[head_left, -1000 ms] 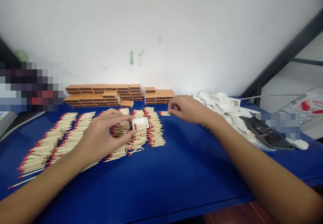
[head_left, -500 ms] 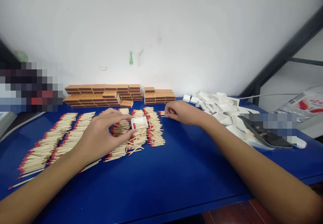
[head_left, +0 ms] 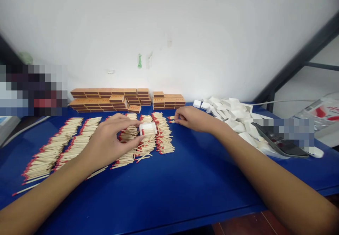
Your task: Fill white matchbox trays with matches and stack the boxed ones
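Note:
Between the thumb and fingers of my left hand (head_left: pixel 112 136) is a small white matchbox tray (head_left: pixel 148 129), tilted toward me, with a few red-tipped matches inside. The tray is above the rows of loose matches (head_left: pixel 163 139). My right hand (head_left: pixel 194 118) is to the right of these rows, low over the table. Its fingers are pinched together at the end of a small bunch of matches (head_left: pixel 171 119) whose red heads stick out to the left. The fingertips partly hide this bunch.
Orange matchboxes (head_left: pixel 103 102) are stacked along the wall. White trays (head_left: pixel 230 111) lie heaped at the right, with a phone (head_left: pixel 280 141) leaning beside them. More rows of matches (head_left: pixel 53 146) spread across the left of the blue table (head_left: pixel 169 192). A plastic packet (head_left: pixel 321 113) is at far right.
The view has shifted slightly, so everything sits a little further right. My left hand still holds the tray, and my right hand stays pinched at the small bunch.

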The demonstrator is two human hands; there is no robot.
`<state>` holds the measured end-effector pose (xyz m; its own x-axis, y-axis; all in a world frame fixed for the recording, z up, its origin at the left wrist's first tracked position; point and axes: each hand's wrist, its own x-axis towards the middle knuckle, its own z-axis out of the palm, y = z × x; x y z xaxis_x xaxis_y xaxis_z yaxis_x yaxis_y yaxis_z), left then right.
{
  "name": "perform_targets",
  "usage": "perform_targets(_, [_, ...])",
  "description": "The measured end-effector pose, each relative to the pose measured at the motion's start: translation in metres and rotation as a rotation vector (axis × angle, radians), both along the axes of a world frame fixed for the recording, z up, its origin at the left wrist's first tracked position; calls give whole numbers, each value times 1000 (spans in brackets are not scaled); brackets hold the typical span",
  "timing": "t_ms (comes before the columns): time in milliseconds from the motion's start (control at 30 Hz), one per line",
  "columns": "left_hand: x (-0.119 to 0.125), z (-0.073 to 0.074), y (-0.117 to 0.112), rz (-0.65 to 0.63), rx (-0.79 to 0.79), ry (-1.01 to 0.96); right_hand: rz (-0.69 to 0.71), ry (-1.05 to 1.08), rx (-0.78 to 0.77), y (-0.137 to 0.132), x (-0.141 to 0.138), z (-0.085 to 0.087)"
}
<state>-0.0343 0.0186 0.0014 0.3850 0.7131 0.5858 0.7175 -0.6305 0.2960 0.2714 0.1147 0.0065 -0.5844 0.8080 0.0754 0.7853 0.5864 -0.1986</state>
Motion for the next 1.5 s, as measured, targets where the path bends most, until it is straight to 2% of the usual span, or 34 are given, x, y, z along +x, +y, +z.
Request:
perform_targets(433, [0, 1, 0, -8, -2, 16, 30, 4, -31, 1, 1, -2])
perform_targets(667, [0, 2, -1, -7, -10, 21, 28, 287, -263, -9, -7, 8])
perform_targets(833, [1, 2, -1, -9, -3, 3, 20, 298, -163, -14, -13, 6])
perform_targets(1000, [4, 2, -3, -33, -10, -4, 99, 390, 44, -40, -36, 12])
perform_targets(1167, [7, 1, -5, -61, 14, -12, 202, 299, 226, -61, -53, 11])
perform_targets(1500, [10, -3, -4, -84, 58, -20, 195, 132, 322, -69, -64, 0])
